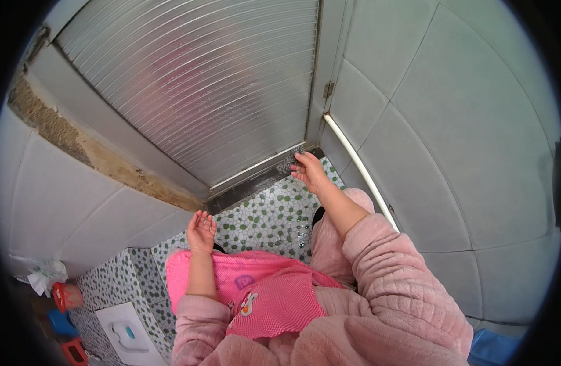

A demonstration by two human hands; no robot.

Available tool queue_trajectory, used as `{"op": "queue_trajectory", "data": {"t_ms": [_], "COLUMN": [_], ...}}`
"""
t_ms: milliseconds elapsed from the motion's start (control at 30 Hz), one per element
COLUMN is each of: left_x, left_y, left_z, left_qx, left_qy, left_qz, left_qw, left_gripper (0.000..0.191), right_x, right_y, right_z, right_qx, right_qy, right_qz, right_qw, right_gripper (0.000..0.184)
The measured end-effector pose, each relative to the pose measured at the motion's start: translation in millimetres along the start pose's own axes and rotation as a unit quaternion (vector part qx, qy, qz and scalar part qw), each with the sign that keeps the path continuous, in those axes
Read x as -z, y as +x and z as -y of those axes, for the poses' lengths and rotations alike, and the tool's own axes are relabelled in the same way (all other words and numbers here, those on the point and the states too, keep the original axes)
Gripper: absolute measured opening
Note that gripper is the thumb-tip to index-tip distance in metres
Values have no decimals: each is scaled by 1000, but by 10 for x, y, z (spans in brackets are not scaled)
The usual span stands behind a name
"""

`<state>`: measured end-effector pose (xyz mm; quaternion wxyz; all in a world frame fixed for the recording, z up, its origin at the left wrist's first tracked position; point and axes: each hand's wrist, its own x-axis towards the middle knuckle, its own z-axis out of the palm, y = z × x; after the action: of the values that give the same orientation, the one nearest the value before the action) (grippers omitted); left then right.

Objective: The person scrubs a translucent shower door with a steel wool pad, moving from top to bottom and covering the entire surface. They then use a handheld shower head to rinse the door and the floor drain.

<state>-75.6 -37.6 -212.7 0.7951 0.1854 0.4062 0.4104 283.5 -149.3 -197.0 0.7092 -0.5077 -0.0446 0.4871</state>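
My right hand (309,172) holds a grey metal scouring pad (289,161) between thumb and fingers, at the foot of a ribbed, translucent door (207,87). The pad lies against the door's lower rail, above a dark, wet threshold strip (244,190). My left hand (201,228) is palm up with its fingers apart and holds nothing, above the pebble-patterned floor (266,226) near the left end of the threshold. A pink apron (280,297) covers my lap, and both fluffy pink sleeves are pushed up.
A white pipe (353,153) runs along the base of the tiled wall on the right. A rough, bare edge (97,155) borders the door frame on the left. Down a step at lower left are a squat toilet (129,336), a red bin (67,296) and a blue container (60,322).
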Motion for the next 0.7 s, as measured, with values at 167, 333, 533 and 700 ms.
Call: {"op": "queue_trajectory", "data": {"t_ms": [167,333,533,700], "left_x": [-227,-388,-792,-734], "left_y": [446,643,593,745], "left_z": [-328,-328,-237,-171], "left_qx": [18,-9,11,17], "left_qy": [106,132,186,243], "left_qz": [35,9,84,32], "left_qw": [994,991,979,969], "left_gripper": [16,20,16,17], "right_x": [217,1062,1207,1112], "right_y": [469,1026,1502,1987], "right_z": [374,601,1027,798], "right_qx": [45,296,426,352], "right_qy": [-181,-610,-731,-848], "right_qz": [-60,-127,-155,-109], "right_qw": [981,724,510,381], "right_gripper": [33,30,28,18]}}
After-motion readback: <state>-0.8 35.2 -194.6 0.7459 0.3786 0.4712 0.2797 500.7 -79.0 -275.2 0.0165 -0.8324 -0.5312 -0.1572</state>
